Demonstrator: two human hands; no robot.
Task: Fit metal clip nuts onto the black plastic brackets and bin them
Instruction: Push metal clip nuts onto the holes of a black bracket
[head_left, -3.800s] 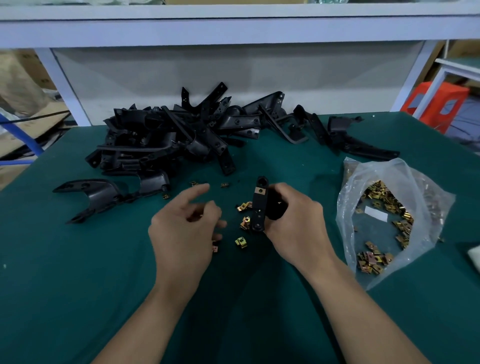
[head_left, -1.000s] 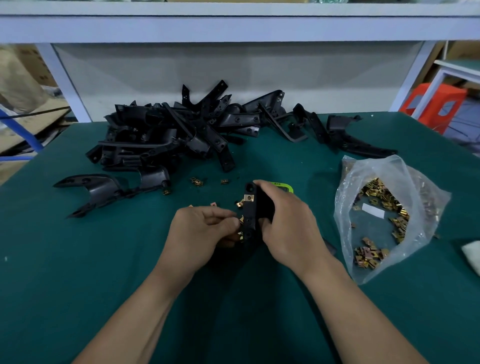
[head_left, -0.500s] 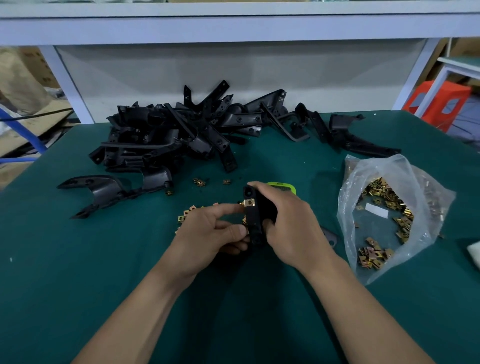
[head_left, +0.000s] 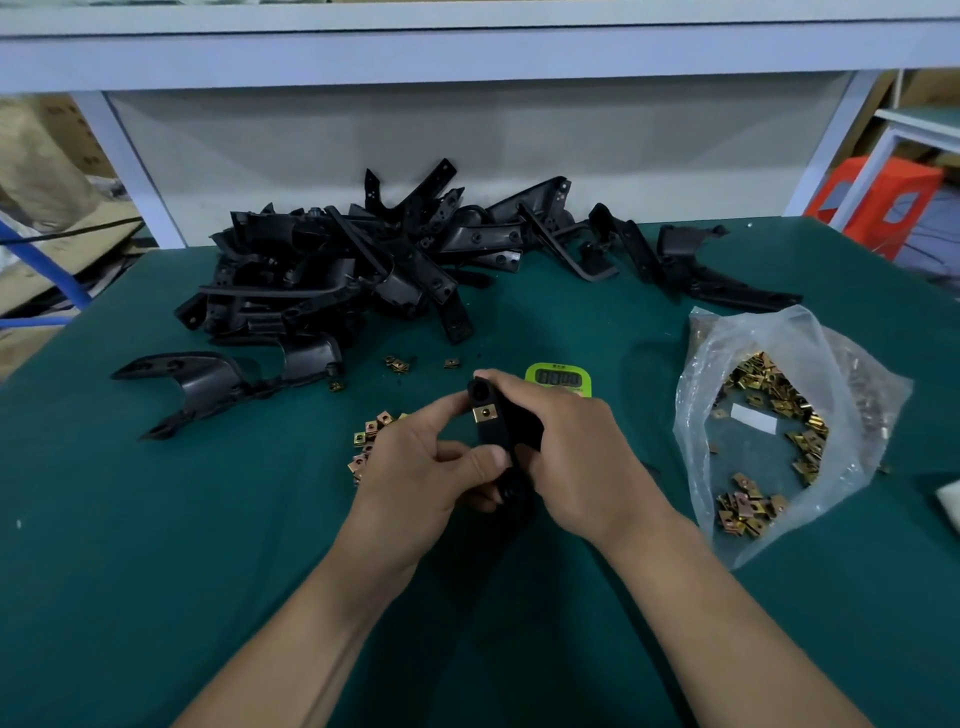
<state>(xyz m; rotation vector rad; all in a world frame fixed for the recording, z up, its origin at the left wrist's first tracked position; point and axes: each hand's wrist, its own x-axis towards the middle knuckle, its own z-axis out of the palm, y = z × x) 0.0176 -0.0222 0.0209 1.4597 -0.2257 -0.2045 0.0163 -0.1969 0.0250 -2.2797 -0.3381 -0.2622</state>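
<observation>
left hand (head_left: 423, 467): curled, pinching | right hand (head_left: 576, 457): curled, gripping

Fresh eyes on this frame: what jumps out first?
First, the centre: the left hand and the right hand both grip one black bracket with a brass clip nut on its upper end. Next come the pile of black brackets heaped at the far side and the clear bag of brass nuts on the right. A green timer sits just behind the right hand.
</observation>
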